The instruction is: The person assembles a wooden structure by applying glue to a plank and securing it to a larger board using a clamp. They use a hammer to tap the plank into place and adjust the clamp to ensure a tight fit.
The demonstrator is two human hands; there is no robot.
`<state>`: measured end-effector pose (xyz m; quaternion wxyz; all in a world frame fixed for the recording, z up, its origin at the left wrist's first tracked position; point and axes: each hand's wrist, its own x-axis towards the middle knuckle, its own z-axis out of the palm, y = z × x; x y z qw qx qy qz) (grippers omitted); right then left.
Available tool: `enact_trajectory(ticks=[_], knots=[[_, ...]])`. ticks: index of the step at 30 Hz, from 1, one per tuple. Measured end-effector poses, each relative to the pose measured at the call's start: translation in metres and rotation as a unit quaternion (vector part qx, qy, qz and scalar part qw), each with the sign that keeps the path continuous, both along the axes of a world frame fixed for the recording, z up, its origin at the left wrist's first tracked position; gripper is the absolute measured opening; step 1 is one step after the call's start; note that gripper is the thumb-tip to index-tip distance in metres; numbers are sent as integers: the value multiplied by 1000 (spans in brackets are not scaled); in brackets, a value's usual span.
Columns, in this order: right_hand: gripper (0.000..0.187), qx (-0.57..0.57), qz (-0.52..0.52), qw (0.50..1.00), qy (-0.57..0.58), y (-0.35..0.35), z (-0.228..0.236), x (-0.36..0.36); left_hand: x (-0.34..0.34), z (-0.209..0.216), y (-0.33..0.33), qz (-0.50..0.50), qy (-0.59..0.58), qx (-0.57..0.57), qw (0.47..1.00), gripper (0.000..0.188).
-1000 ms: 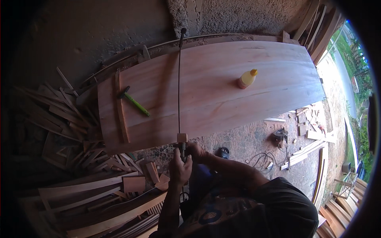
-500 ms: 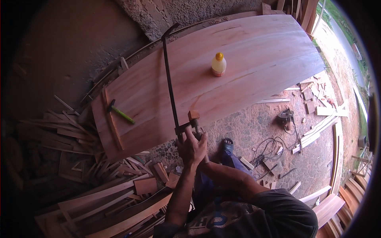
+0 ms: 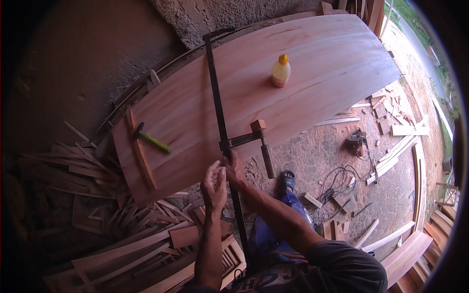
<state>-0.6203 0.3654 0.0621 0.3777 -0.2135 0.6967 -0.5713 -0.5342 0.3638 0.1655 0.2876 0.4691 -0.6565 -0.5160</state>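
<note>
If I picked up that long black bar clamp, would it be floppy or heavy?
The bar clamp is probably stiff, since its long bar looks straight, without sagging. It's likely heavy, as it looks like dark metal. It might twist in your hand, because its handle hangs off to one side.

A dark grey short-sleeved shirt (image 3: 322,274) is being worn, with the upper arm being covered by a loose right sleeve (image 3: 349,256). Pale lettering and a bluish rounded motif (image 3: 264,280) are being displayed across its near front, partly hidden. Blue trousers (image 3: 266,239) are being worn too, and farther off, a dark open-toed sandal (image 3: 289,182) with a pale strap marking.
</note>
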Motion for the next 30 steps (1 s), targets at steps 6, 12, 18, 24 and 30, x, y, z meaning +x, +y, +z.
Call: enact_trajectory(ticks=[6,12,18,24,30], knots=[[29,77,14,994,80,8,2,-37,17,-38,-12,26,19,49,998,35],[26,70,29,985,157,38,4,-87,-19,-79,7,-4,53,263,963,37],[22,88,102,991,11,82,33,-132,-82,-85,12,-15,136,354,925,48],[24,105,121,987,-33,108,79,-113,-140,-92,0,80,269,442,852,42],[28,90,124,987,-55,134,49,-111,-140,-94,21,29,218,398,890,30]])
